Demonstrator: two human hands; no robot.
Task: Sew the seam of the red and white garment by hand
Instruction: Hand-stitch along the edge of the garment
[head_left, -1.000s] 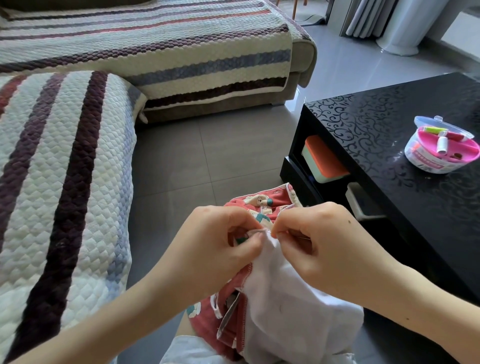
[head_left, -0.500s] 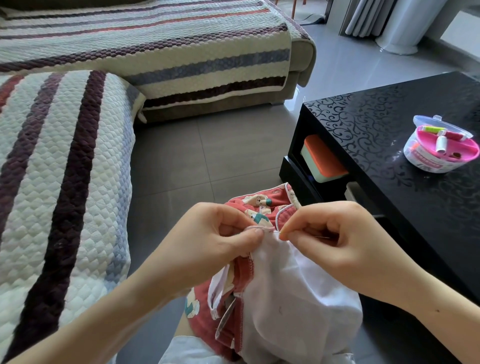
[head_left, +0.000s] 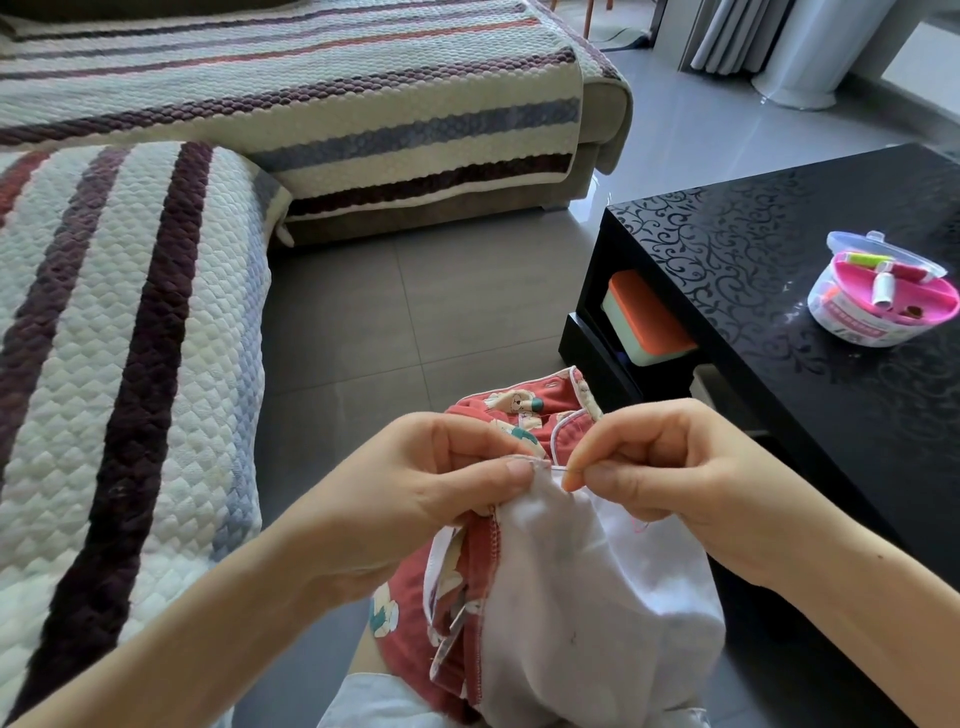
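Currently I see both hands raised side by side, nearly touching, fingers curled. The left hand (head_left: 415, 483) pinches the folded top edge of the garment (head_left: 587, 597) between thumb and forefinger. The right hand (head_left: 670, 467) pinches a short white thread (head_left: 560, 468) just beside that edge; I cannot make out a needle. The garment hangs from the hands down over the lap. Its soft white lining faces me, with red printed fabric and a red overlocked seam along its left side. Left lies a quilted, striped sofa cover (head_left: 130, 364). Right, a glossy black table (head_left: 779, 249) with a scroll pattern carries a round pink sewing kit (head_left: 883, 306) holding spools.
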